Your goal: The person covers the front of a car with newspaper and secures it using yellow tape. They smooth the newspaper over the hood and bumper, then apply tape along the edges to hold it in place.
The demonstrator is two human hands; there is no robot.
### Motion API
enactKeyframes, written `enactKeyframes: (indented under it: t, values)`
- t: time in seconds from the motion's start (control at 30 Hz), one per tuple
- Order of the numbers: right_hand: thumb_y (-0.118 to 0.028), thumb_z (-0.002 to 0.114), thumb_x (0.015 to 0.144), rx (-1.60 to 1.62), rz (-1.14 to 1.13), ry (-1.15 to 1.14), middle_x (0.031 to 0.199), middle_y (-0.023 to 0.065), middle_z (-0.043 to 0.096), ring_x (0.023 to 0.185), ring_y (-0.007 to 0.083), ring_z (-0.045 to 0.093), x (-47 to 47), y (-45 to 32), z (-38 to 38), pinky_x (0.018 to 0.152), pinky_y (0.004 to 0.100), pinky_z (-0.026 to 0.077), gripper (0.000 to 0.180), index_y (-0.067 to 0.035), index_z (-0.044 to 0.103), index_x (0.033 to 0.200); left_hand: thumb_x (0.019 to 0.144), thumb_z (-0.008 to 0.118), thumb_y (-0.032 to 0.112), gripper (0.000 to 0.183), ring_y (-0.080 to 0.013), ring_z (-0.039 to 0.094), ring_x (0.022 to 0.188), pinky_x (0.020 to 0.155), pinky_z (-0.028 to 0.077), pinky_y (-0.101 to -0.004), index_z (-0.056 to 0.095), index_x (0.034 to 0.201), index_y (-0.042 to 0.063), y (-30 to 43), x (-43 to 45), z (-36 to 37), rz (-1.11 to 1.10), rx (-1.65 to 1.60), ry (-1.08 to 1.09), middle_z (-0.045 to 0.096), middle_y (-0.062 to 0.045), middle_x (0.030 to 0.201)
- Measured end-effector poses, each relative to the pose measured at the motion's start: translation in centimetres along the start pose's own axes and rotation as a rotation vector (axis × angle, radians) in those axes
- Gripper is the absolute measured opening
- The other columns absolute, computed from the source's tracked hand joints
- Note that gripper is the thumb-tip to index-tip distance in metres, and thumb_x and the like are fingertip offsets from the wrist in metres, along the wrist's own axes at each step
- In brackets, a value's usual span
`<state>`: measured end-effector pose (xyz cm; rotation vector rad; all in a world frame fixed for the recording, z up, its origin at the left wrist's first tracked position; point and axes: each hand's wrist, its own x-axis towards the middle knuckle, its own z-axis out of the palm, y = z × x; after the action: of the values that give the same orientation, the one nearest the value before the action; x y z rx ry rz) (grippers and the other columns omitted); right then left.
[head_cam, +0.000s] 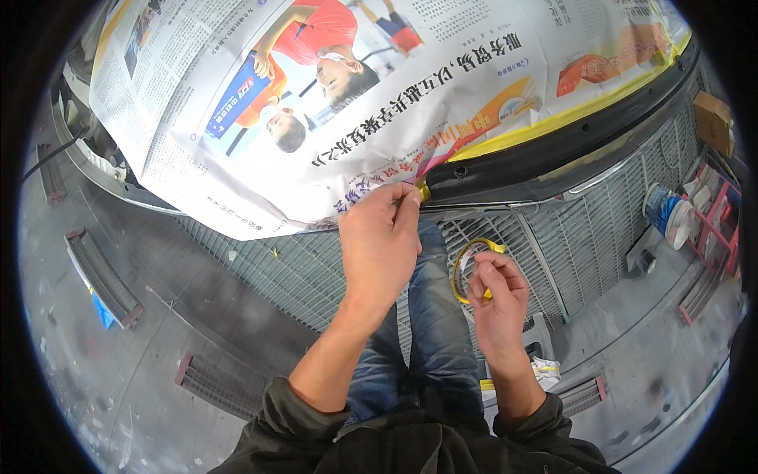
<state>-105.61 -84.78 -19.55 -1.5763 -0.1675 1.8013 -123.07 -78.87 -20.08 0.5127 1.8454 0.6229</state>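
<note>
Printed newspaper (237, 183) covers a car body panel in front of me, its near edge creased and loose at the left. Yellow masking tape (509, 139) runs along the paper's right part, beside a black panel edge (509, 175) with small holes. My left hand (379, 237) pinches the newspaper's near edge between thumb and forefinger, where a bit of yellow tape shows at the fingertips. Lower right, my right hand (500, 290) has its fingers curled at a roll of yellow masking tape (455, 277), which hangs on its left side. The fingers partly hide the roll.
Metal floor grating (284, 278) lies below the car, with slatted metal ramps (106, 275) on the grey floor. At right are a paint-stained bucket (657, 204), a red rack (716, 222) and a cardboard box (713, 121). A dark cable (56, 151) reaches the car at left.
</note>
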Motion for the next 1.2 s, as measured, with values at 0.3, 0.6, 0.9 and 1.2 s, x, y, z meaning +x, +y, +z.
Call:
enactKeyframes:
  t: [0.3, 0.6, 0.9, 1.2]
  values:
    - [-0.010, 0.065, 0.101, -0.048, 0.019, -0.023, 0.077, -0.0022, 0.055, 0.067, 0.0060, 0.049, 0.4, -0.5, -0.3, 0.059, 0.0238, 0.037, 0.015, -0.001, 0.070, 0.113, 0.097, 0.063, 0.010, 0.019, -0.0344, 0.065, 0.052, 0.056, 0.051, -0.0405, 0.076, 0.104, -0.002, -1.3, 0.2, 0.1, 0.268, 0.286, 0.079, 0.065, -0.021, 0.065]
    - [-0.002, 0.069, 0.088, -1.429, -0.682, -0.343, 0.075, 0.0076, 0.058, 0.059, 0.0217, 0.062, 1.6, -4.7, 3.6, 0.055, 0.0363, 0.049, 0.051, -0.013, 0.064, 0.138, 0.094, 0.061, 0.007, 0.023, -0.0340, 0.064, 0.053, 0.056, 0.050, -0.0413, 0.076, 0.110, -0.001, -0.9, -0.4, -0.6, 0.178, 0.223, -0.004, 0.062, -0.021, 0.062]
    - [-0.014, 0.072, 0.085, -2.179, -0.833, -0.530, 0.073, 0.0064, 0.060, 0.058, 0.0257, 0.068, 3.8, -8.2, 7.2, 0.052, 0.0383, 0.055, 0.059, -0.018, 0.060, 0.142, 0.097, 0.058, 0.004, 0.026, -0.0186, 0.061, 0.051, 0.053, 0.048, -0.0343, 0.074, 0.117, -0.003, -1.8, -0.2, -1.0, 0.198, 0.188, -0.060, 0.062, -0.011, 0.060]
    - [-0.014, 0.070, 0.085, -2.356, -0.927, -0.721, 0.071, 0.0088, 0.062, 0.053, 0.0227, 0.067, 4.7, -9.5, 9.1, 0.049, 0.0349, 0.052, 0.056, -0.014, 0.060, 0.140, 0.096, 0.060, 0.002, 0.031, -0.0136, 0.063, 0.050, 0.053, 0.049, -0.0309, 0.070, 0.125, -0.003, -2.7, -0.2, -1.6, 0.236, 0.138, -0.124, 0.063, -0.009, 0.060]
